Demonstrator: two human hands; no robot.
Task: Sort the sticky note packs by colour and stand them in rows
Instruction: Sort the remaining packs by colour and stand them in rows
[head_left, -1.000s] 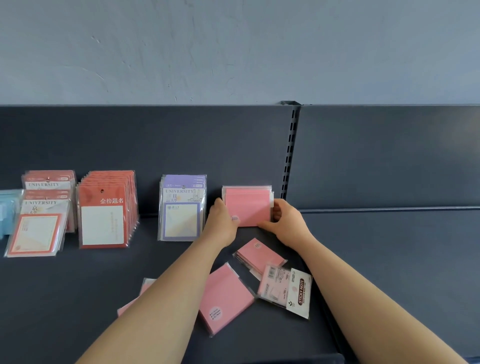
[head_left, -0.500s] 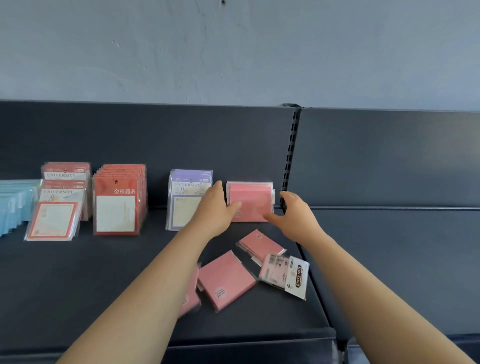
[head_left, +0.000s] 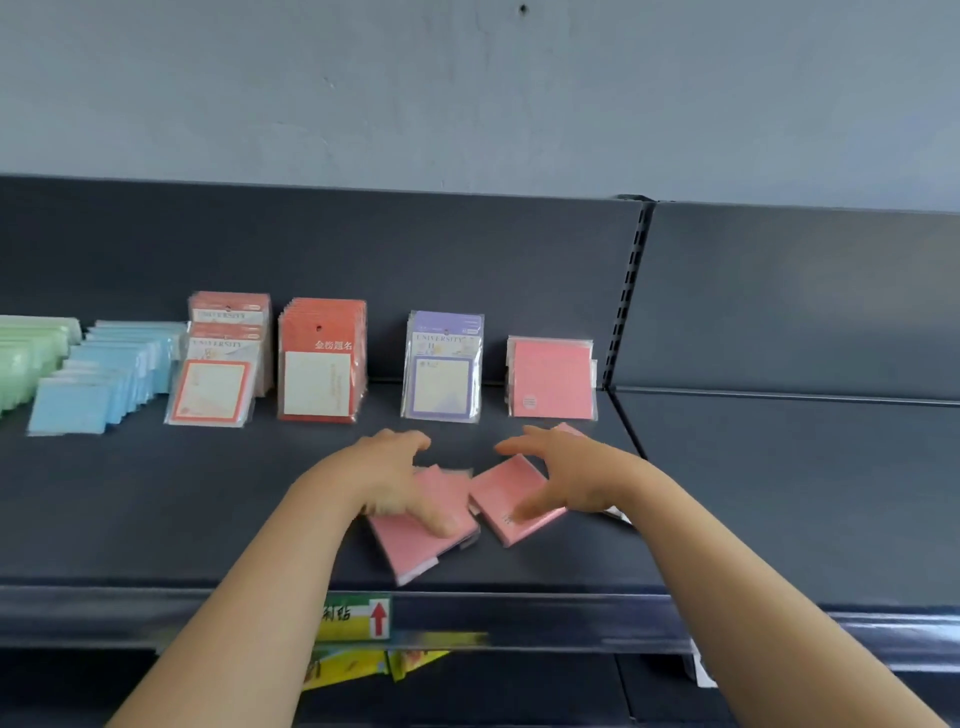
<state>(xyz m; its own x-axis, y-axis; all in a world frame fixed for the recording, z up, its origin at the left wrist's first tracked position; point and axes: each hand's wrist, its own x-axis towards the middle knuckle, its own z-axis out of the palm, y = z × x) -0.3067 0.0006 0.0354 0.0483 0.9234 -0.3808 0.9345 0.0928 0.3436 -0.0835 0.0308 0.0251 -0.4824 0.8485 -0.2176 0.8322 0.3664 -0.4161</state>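
Observation:
A row of pink sticky note packs (head_left: 551, 376) stands against the shelf's back panel, right of a purple pack row (head_left: 442, 366). Two loose pink packs lie flat near the front. My left hand (head_left: 400, 478) is over the left one (head_left: 415, 545), its blurred fingertips touching the top. Over the right loose pack (head_left: 506, 501) my right hand (head_left: 563, 478) is spread, fingers reaching down onto it and thumb held apart. Neither pack is lifted. A corner of another pink pack (head_left: 570, 429) shows behind my right hand.
Further left stand red packs (head_left: 322, 358), orange-framed packs (head_left: 218, 364), blue packs (head_left: 98, 379) and green packs (head_left: 26, 358). A slotted upright post (head_left: 626, 296) divides the dark shelf (head_left: 156, 519). A yellow price label (head_left: 356, 618) sits on the front rail.
Both hands left the standing pink row and came back toward me, down onto the two loose pink packs. The view pulled back, showing the shelf's front rail.

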